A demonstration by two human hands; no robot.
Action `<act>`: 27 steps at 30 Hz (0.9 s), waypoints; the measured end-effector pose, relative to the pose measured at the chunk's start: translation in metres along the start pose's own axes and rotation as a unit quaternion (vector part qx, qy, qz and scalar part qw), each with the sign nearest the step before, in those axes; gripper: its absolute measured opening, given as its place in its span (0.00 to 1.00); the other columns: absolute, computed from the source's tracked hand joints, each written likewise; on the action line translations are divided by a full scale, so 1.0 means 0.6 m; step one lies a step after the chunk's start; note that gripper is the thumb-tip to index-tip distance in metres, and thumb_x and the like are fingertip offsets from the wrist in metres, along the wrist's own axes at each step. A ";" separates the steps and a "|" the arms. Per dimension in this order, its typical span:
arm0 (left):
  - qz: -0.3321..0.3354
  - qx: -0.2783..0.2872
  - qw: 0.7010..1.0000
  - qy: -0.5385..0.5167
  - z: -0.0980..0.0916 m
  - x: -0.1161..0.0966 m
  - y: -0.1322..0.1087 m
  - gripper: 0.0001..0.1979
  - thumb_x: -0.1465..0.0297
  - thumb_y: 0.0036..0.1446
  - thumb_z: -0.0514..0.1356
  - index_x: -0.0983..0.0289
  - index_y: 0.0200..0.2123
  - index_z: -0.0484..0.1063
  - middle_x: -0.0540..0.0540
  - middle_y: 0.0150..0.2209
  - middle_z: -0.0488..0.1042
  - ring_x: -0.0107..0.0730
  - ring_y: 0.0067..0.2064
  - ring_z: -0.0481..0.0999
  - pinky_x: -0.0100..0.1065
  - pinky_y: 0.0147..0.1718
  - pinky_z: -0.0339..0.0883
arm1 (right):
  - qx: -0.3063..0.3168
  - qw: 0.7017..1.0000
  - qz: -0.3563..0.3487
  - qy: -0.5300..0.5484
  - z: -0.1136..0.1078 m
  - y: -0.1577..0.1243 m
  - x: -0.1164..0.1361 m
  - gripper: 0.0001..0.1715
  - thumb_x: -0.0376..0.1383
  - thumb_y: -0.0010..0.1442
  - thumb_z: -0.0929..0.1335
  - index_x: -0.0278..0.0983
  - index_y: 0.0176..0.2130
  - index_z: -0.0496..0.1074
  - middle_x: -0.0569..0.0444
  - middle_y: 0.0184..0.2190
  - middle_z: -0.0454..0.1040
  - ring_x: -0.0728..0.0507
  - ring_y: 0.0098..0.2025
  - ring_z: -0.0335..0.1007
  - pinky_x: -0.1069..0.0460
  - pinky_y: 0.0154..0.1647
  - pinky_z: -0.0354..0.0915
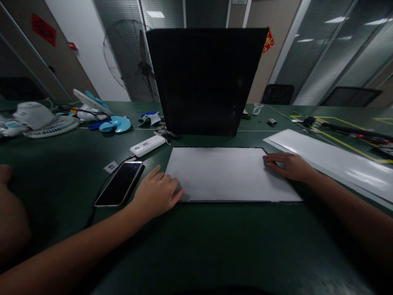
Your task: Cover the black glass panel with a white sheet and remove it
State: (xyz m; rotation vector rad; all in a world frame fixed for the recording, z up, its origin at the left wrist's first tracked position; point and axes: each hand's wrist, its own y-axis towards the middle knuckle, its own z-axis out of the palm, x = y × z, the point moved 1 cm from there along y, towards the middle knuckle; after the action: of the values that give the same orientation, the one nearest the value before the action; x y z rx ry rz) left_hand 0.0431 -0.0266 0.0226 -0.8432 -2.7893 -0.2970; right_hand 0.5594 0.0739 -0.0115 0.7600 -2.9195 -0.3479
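Lying on the table (215,241), a white panel (221,174) meets the left hand (157,190) at its left edge, fingers loosely apart. The right hand (288,166) touches its far right corner, thumb apart from fingers.

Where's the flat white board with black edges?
In the head view, the board lies centrally on the dark green table, bare left hand at its left edge, bare right hand at its right.
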 end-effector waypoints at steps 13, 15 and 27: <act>-0.021 0.037 0.998 -0.039 0.007 0.001 0.000 0.29 0.48 0.70 0.47 0.63 0.45 0.80 0.64 0.45 0.82 0.52 0.44 0.81 0.51 0.45 0.74 | 0.003 0.999 0.023 0.034 0.002 -0.007 -0.021 0.27 0.48 0.70 0.63 0.40 0.59 0.77 0.49 0.60 0.76 0.39 0.60 0.73 0.40 0.68 0.64; -0.016 0.022 0.999 -0.029 0.010 0.001 0.001 0.29 0.48 0.70 0.49 0.64 0.50 0.79 0.66 0.51 0.81 0.54 0.50 0.81 0.52 0.50 0.73 | -0.006 0.999 0.039 0.025 0.004 -0.011 -0.036 0.29 0.48 0.71 0.63 0.37 0.60 0.77 0.46 0.61 0.75 0.38 0.61 0.72 0.41 0.68 0.63; 0.231 0.029 0.949 -0.212 -0.005 -0.063 -0.005 0.36 0.53 0.72 0.53 0.67 0.74 0.54 0.65 0.76 0.50 0.50 0.77 0.48 0.52 0.74 0.46 | 0.031 0.995 0.090 0.019 0.024 -0.007 -0.049 0.33 0.51 0.73 0.60 0.36 0.65 0.72 0.45 0.65 0.70 0.37 0.61 0.71 0.44 0.66 0.62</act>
State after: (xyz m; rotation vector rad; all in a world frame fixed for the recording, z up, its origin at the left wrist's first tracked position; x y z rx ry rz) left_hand 0.0727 -0.0496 0.0151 -1.6730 -2.8198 0.0575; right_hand 0.5849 0.0876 -0.0275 0.4992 -2.9453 -0.2230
